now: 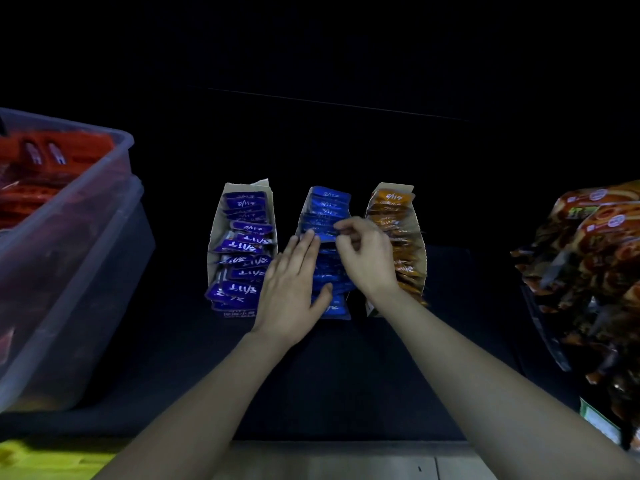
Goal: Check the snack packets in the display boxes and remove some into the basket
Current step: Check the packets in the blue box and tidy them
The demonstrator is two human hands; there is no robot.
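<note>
Three cardboard display boxes stand side by side on a dark shelf. The left box point(216, 220) holds purple snack packets point(242, 268), the middle one holds blue packets point(327, 202), and the right box point(420, 237) holds orange packets point(391, 206). My left hand point(292, 289) lies flat with straight fingers on the left side of the blue row, its thumb over the nearer packets. My right hand point(367, 254) has curled fingers over the middle of the blue row, its fingertips pinching the top edge of a blue packet. No basket is clearly visible.
Two stacked clear plastic tubs point(104, 188) with red packets sit at the left. A heap of large brown and orange snack bags point(588, 271) fills the right side. A yellow object point(41, 459) shows at the lower left. The shelf's front edge runs along the bottom.
</note>
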